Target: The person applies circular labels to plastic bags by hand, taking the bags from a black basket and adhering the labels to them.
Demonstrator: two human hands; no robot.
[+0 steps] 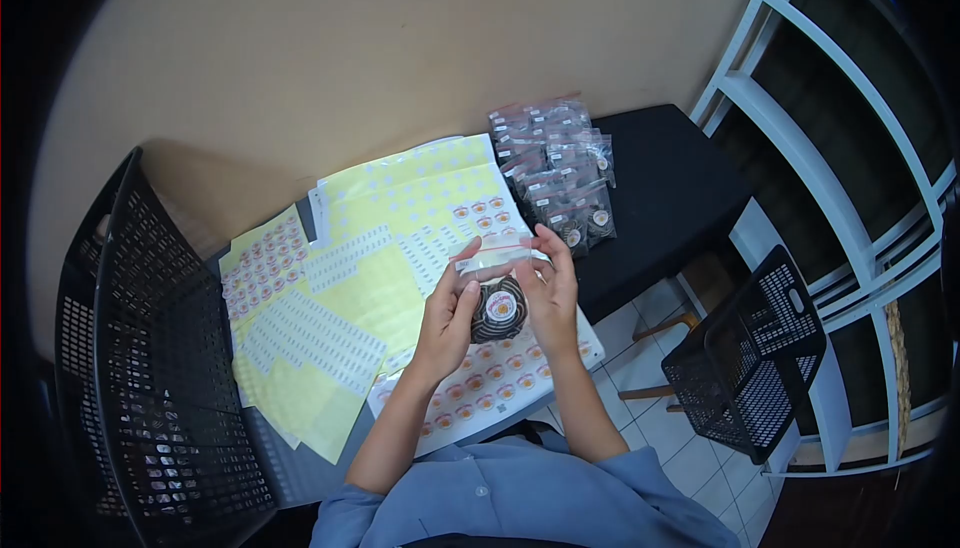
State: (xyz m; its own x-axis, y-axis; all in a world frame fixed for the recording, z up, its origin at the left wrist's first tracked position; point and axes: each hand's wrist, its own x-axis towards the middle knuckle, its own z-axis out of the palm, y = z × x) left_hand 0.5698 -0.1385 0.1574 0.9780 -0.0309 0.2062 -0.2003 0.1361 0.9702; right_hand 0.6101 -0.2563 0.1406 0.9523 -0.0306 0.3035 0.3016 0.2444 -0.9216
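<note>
Both hands hold one clear zip bag [499,310] with a dark, ring-patterned coil inside and a round printed sticker on its front. My left hand [446,320] grips the bag's left side, thumb on the front. On the right side, my right hand [549,293] pinches near the red-lined top edge. The bag hangs upright over sticker sheets. Below it lies a white sheet of round orange-and-pink stickers [490,385]. Yellow backing sheets [345,318] with small white labels spread to the left.
Several filled clear bags [560,173] lie in overlapping rows on the black tabletop [665,173]. A tall black basket [170,378] stands at the left. Another black basket [745,358] sits on a wooden stool at the right, near white shelving [800,138]. A wall runs behind the table.
</note>
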